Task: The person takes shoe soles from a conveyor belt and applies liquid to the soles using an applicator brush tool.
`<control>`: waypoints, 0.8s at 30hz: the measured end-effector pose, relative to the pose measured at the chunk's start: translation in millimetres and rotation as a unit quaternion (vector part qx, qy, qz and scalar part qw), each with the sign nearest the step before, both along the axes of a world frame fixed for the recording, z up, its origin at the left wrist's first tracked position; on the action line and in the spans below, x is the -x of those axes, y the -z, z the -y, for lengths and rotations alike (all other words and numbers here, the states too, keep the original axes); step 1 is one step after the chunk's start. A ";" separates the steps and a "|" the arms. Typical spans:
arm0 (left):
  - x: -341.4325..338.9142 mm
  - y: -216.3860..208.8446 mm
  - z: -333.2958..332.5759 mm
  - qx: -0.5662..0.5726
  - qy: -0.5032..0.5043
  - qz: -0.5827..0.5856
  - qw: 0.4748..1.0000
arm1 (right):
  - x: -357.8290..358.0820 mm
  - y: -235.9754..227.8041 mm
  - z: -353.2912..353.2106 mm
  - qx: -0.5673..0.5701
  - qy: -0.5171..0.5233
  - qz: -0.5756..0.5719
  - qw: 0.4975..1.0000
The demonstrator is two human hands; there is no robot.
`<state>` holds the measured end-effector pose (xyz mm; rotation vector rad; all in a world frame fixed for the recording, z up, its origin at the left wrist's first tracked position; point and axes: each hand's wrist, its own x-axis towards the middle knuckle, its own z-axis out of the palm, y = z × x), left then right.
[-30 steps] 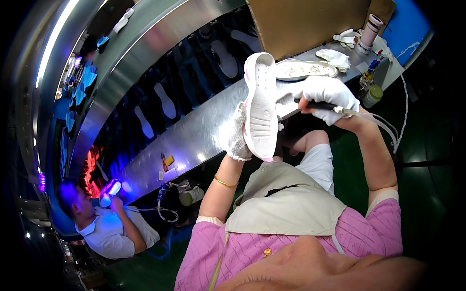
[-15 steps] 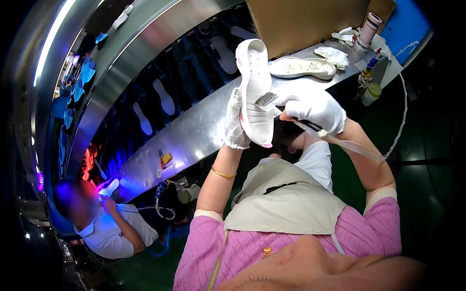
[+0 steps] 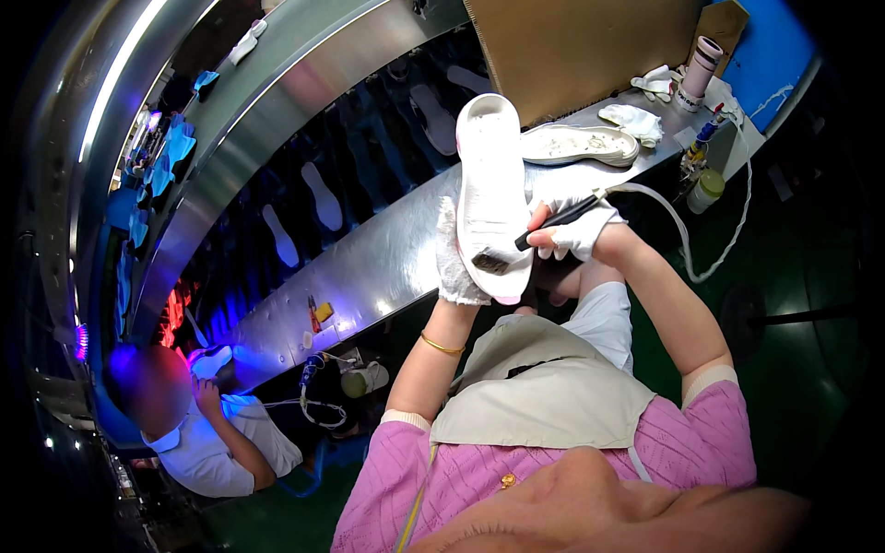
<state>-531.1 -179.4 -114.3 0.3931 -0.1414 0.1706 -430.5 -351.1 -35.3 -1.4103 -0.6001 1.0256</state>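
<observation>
1. Gripping from behind, the gloved left hand [image 3: 458, 263] wraps around a white shoe with a flat white sole [image 3: 491, 189], raised sole-up above the curved steel desk [image 3: 369, 267].
2. Over to the gloved right hand [image 3: 573, 229]: fingers pinched on a thin black-handled brush [image 3: 544, 230], bristles touching the sole near its lower end.
3. A white hose [image 3: 687, 241] trails off past that hand.
4. Farther back on the desk, a second white shoe [image 3: 578, 144] lies sole-up, white rags [image 3: 632, 121] beside it.
5. Lower left, another person [image 3: 198, 433] bends over blue light.
</observation>
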 end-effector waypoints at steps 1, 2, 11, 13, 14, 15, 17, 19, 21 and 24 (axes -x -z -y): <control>0.1 1.7 1.2 -0.033 -0.033 -0.047 0.998 | -6.9 4.0 -0.8 -0.019 -0.004 0.046 0.999; 4.3 2.8 1.1 0.018 0.024 0.001 1.000 | -14.7 8.1 -2.1 -0.035 -0.006 0.063 0.997; 7.0 6.5 -11.5 0.085 0.046 -0.017 0.995 | -5.0 17.5 -5.2 -0.248 0.075 0.483 0.836; 5.1 3.5 -15.9 -0.047 -0.032 -0.029 0.998 | 20.4 17.1 1.0 -0.234 0.022 0.570 0.787; 6.3 0.0 -18.0 0.020 0.001 0.005 1.000 | 31.5 16.4 4.6 -0.234 -0.013 0.532 0.814; 8.6 -5.9 -21.1 -0.033 -0.038 -0.083 0.995 | 38.6 15.0 8.3 -0.248 -0.051 0.496 0.831; 15.7 -21.2 -23.5 -0.018 -0.038 -0.088 0.995 | 38.6 10.6 17.0 -0.249 -0.031 0.435 0.865; 21.3 -43.2 -27.2 -0.059 -0.064 -0.073 0.993 | 33.0 7.6 29.0 -0.224 0.026 0.268 0.937; 25.3 -70.2 -30.3 -0.157 -0.095 -0.021 0.983 | 20.8 6.3 39.4 -0.246 0.138 0.314 0.907; 11.0 -123.9 -47.0 -0.280 -0.104 0.085 0.951 | 12.4 11.9 50.9 -0.267 0.206 0.205 0.919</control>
